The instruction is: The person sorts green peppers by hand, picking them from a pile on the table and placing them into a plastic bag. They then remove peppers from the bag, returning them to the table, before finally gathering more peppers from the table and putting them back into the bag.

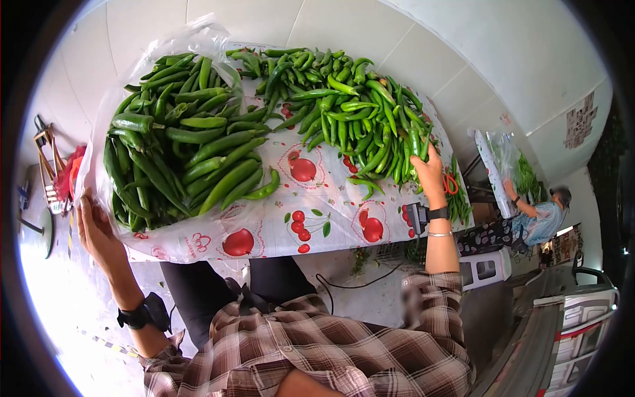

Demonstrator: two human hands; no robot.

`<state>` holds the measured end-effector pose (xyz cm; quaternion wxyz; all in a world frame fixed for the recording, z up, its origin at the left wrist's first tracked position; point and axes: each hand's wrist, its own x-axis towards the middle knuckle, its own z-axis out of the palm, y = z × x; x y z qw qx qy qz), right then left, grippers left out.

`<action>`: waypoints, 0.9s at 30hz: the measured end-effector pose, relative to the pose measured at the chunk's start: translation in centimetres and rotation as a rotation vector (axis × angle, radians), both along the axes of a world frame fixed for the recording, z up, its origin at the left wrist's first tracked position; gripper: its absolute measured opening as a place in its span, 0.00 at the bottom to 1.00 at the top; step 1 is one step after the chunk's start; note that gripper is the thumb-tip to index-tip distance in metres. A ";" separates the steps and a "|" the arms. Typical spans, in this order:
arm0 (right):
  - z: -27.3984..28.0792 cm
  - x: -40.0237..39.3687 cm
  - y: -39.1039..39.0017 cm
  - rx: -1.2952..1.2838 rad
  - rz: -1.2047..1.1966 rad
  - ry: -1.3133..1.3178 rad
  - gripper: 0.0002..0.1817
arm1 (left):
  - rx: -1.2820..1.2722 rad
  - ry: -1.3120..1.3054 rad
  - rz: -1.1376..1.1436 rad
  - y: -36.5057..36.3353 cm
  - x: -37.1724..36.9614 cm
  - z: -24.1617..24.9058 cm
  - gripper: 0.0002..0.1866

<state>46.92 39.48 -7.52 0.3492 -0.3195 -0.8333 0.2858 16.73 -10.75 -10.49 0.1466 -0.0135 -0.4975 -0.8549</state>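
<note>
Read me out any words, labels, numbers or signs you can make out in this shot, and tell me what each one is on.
No text here is legible.
Wall poster: printed blocks, too small and blurred to read.
Tablecloth: only tomato and cherry pictures, no words.
Wristwatch on the right hand: face turned away.
Device on the left hand's wrist: no readable marking.

Bright daylight, fisheye warp, dark corners

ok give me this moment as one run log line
left hand: on clear bag of green peppers | right hand: grasping loose peppers | table cover: tomato print
</note>
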 end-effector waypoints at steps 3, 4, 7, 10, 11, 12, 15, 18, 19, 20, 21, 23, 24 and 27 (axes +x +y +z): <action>0.0 0.3 -0.2 0.039 -0.025 -0.019 0.27 | -0.034 -0.008 0.026 0.2 -0.2 -0.2 0.14; -0.1 0.4 -0.2 0.040 -0.039 -0.023 0.27 | -0.053 -0.003 0.027 0.1 -0.4 -0.5 0.14; -1.0 -0.2 0.2 0.176 -0.038 0.041 0.27 | -0.062 0.026 -0.020 -0.4 -0.9 -1.3 0.14; -0.8 -0.2 0.0 0.000 -0.028 0.038 0.27 | -0.028 0.024 -0.029 -0.2 -0.8 -1.2 0.14; -0.6 -0.1 -0.1 0.000 -0.026 0.038 0.27 | -0.028 0.023 -0.028 -0.2 -0.7 -1.1 0.14; -0.3 0.1 -0.1 -0.072 -0.024 0.044 0.27 | -0.039 0.032 -0.026 -0.2 -0.7 -1.1 0.14; 0.6 0.7 -0.3 -0.168 0.025 0.117 0.27 | -0.046 0.030 -0.010 0.0 -0.3 -0.4 0.14; 2.0 1.5 -1.7 -0.292 0.047 0.214 0.27 | -0.045 0.017 -0.017 -0.6 -0.7 -1.0 0.14; 2.7 1.6 -2.3 -0.364 0.052 0.228 0.27 | -0.047 0.018 -0.037 -0.8 -0.8 -1.3 0.15; 3.0 1.8 -2.6 -0.437 0.057 0.243 0.28 | -0.044 0.014 -0.036 -0.8 -0.8 -1.5 0.15; 3.1 1.9 -2.8 -0.440 0.050 0.239 0.28 | -0.043 0.010 -0.034 -0.8 -0.9 -1.6 0.15; 3.1 2.3 -2.8 -0.438 0.061 0.247 0.27 | -0.031 0.014 -0.053 -1.2 -1.2 -2.3 0.15; 3.1 2.4 -2.8 -0.442 0.072 0.259 0.27 | 0.039 0.003 -0.041 -1.1 -1.5 -2.9 0.15; 4.1 2.4 -4.8 -0.352 0.073 0.262 0.25 | -0.190 0.032 0.017 -0.7 0.1 -1.1 0.11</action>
